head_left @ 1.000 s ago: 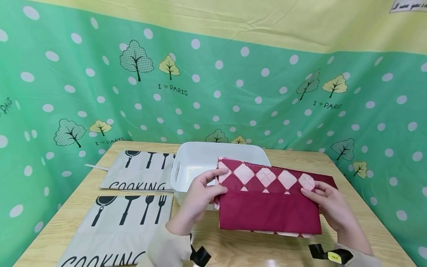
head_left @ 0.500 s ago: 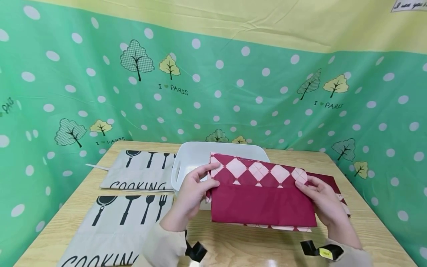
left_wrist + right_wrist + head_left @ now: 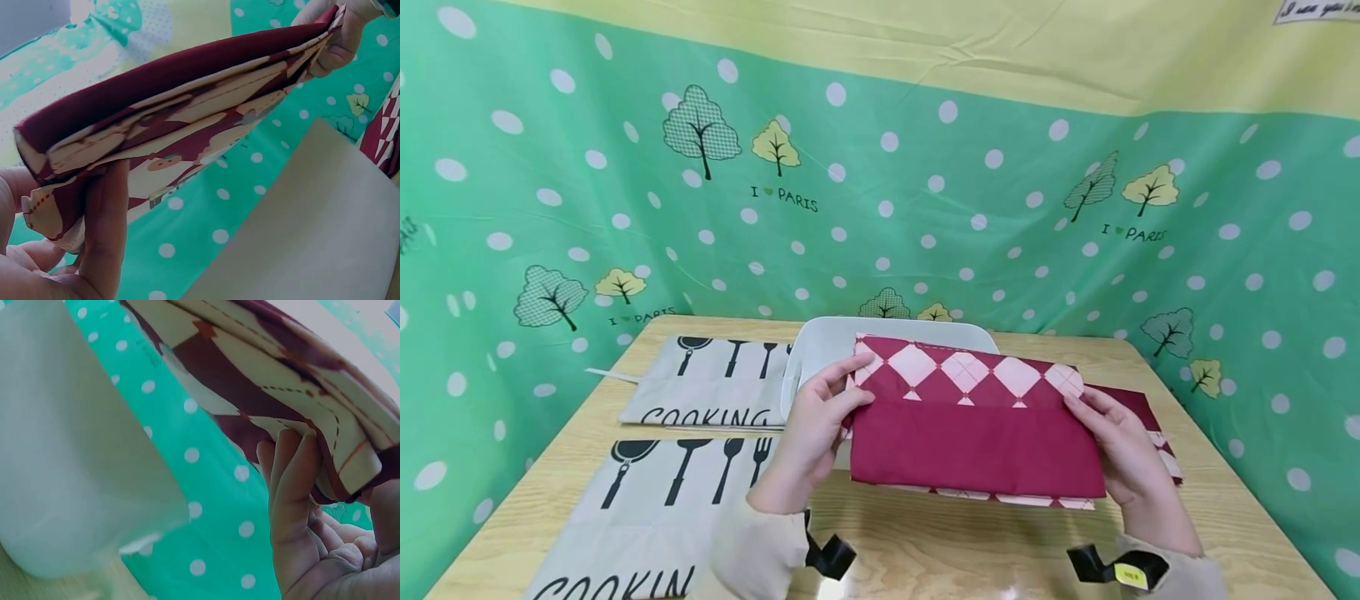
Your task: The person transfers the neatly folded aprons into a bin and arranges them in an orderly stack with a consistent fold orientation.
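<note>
Both hands hold up a folded burgundy cloth (image 3: 977,446) with a band of pink diamonds along its top, in front of the white plastic bin. My left hand (image 3: 818,421) pinches its left edge, thumb on the near face. At the right edge my right hand (image 3: 1123,450) grips it in the same way. Several folded layers of the cloth (image 3: 187,97) show edge-on in the left wrist view. Fingers of the right hand (image 3: 297,487) lie against the diamond-patterned underside in the right wrist view. Part of the bin is hidden behind the cloth.
The white bin (image 3: 827,337) stands at the back middle of the wooden table (image 3: 940,558). Two folded grey cloths printed COOKING (image 3: 647,517) lie at the left, the far one with a strap. Another burgundy cloth (image 3: 1127,404) lies at the right. A green dotted curtain (image 3: 925,200) hangs behind.
Both hands have shifted the held cloth left and slightly up, in front of more of the bin. More of the other burgundy cloth at the right now shows.
</note>
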Available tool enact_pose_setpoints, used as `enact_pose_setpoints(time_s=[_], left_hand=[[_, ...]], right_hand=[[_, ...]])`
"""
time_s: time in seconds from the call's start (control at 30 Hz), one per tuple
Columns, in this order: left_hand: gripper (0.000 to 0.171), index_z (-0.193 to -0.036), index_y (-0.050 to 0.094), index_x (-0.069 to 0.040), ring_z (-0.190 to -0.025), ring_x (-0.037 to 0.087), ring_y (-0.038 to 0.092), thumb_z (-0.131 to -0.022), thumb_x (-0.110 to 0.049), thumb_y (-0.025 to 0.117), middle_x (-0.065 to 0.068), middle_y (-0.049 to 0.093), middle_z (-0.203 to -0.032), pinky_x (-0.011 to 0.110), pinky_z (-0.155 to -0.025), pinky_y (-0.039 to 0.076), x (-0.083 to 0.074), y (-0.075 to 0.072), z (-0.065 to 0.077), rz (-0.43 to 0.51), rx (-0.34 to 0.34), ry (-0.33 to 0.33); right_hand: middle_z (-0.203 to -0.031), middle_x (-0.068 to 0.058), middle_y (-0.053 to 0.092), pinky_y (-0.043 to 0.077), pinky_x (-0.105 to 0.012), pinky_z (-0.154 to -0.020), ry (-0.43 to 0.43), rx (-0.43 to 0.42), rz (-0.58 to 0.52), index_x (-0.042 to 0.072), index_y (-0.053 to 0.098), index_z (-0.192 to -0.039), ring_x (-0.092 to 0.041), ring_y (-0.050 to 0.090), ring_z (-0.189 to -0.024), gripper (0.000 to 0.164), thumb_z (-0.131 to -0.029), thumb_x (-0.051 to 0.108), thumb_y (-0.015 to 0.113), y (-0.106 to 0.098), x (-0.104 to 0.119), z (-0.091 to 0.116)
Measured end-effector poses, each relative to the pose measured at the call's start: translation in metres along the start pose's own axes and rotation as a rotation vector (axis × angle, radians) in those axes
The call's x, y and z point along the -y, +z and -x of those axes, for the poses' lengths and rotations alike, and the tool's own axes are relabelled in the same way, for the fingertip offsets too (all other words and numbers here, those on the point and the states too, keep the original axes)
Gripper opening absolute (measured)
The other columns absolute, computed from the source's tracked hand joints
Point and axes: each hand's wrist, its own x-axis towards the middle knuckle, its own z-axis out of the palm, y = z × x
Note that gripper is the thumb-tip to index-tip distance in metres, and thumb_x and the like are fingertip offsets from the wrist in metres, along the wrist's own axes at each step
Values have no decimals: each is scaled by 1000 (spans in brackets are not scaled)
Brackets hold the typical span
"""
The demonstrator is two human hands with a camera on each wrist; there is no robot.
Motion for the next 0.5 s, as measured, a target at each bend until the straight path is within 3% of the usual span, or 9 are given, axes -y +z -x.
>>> enact_pose_setpoints(time_s=[0.1,0.2,0.5], left_hand=[[48,-137,58,-10,-101,15,64,-90,3,57,8,60,-127,22,-73,57,-2,-2,-1,20,-16,-1],[47,-136,58,-14,-104,16,64,-92,1,57,7,62,-125,24,-75,58,-3,-4,-2,16,-35,-9],[45,-135,57,-18,-79,10,66,-93,-3,58,-3,69,-100,21,-63,54,-6,-9,-4,14,-63,-20]], right_hand=[[-92,6,73,61,-29,-66,11,0,-47,21,57,-113,-8,72,-78,11,-104,22,50,4,1,2],[-93,6,73,61,-28,-67,19,3,-78,21,56,-115,-8,72,-79,13,-104,22,49,8,2,3],[-99,9,72,60,-23,-73,-1,-2,-159,24,61,-117,-5,70,-86,17,-104,25,50,18,0,3]])
